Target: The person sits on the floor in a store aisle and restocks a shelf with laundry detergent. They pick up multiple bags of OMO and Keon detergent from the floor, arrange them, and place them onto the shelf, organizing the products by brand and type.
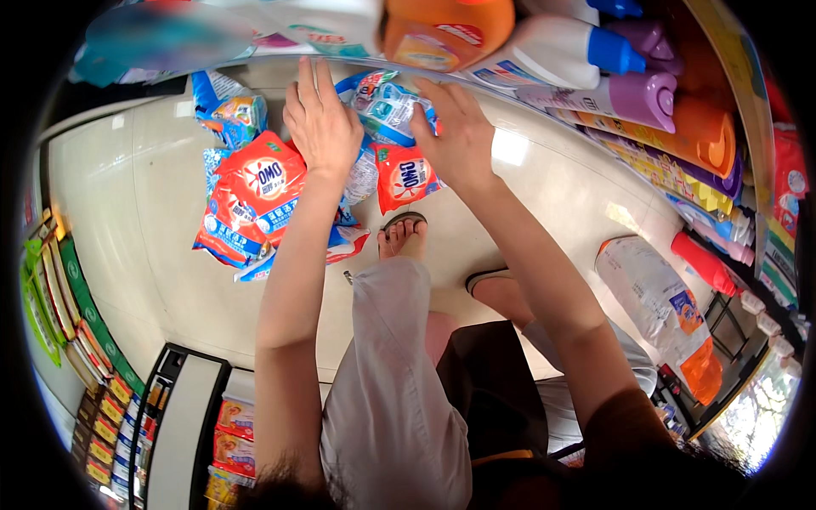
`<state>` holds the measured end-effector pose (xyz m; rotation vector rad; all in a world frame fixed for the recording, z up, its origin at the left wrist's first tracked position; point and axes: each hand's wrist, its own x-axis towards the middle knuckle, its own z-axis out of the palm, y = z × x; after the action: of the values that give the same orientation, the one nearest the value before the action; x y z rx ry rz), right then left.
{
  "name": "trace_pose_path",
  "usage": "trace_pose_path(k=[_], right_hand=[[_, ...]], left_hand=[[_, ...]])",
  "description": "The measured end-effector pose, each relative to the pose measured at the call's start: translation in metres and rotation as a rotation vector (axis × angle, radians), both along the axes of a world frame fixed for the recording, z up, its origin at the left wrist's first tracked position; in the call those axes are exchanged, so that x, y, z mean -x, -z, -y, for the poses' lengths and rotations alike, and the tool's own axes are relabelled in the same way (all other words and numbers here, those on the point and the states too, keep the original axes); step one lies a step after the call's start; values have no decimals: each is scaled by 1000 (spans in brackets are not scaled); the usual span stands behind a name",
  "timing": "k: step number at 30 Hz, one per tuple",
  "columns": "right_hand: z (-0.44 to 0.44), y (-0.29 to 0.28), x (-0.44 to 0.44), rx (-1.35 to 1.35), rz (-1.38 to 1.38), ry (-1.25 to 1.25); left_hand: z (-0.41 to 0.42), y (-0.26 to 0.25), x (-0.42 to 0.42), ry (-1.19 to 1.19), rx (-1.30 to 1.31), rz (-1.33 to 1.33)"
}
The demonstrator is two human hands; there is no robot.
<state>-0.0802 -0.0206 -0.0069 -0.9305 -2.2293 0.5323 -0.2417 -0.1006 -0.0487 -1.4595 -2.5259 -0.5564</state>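
My left hand (324, 124) is stretched flat over the detergent bags, its fingertips at the front edge of the low shelf (376, 62). Nothing shows in its grasp. Under and beside its wrist lies a pile with a red OMO detergent bag (262, 175) on top. My right hand (458, 131) is curled at the right side of a blue-and-clear detergent bag (389, 109), thumb and fingers apart. Whether it grips the bag's edge is hidden. Just below that bag is a smaller red OMO bag (408, 175). Another blue bag (233, 111) leans at the shelf, left of my left hand.
Large bottles, including an orange one (447, 35) and a white one with a blue cap (554, 51), line the shelf ahead and right. A clear plastic-wrapped pack (660, 306) lies on the tiled floor (210, 306) at right. Shelves with packaged goods (105, 408) stand at left.
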Motion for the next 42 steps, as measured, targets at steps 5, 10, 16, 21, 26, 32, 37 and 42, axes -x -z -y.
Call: trace_pose_path(k=[5,10,16,21,26,32,37,42], right_hand=[[0,-3,44,45,108,-157],[1,11,61,18,223,-186],[12,18,64,104,248,-158],[12,15,67,195,251,-160],[12,15,71,130,226,-145],[19,24,77,189,212,-143],[23,34,80,-11,280,-125],[30,31,84,-27,406,-53]], left_hand=[[9,11,14,74,91,33],[14,11,20,96,101,54],[13,10,23,120,95,68],[11,10,23,119,94,31],[6,0,27,159,46,-33],[-14,-21,43,151,-23,-105],[-19,-14,55,225,-104,-157],[-22,-9,60,235,-156,-151]])
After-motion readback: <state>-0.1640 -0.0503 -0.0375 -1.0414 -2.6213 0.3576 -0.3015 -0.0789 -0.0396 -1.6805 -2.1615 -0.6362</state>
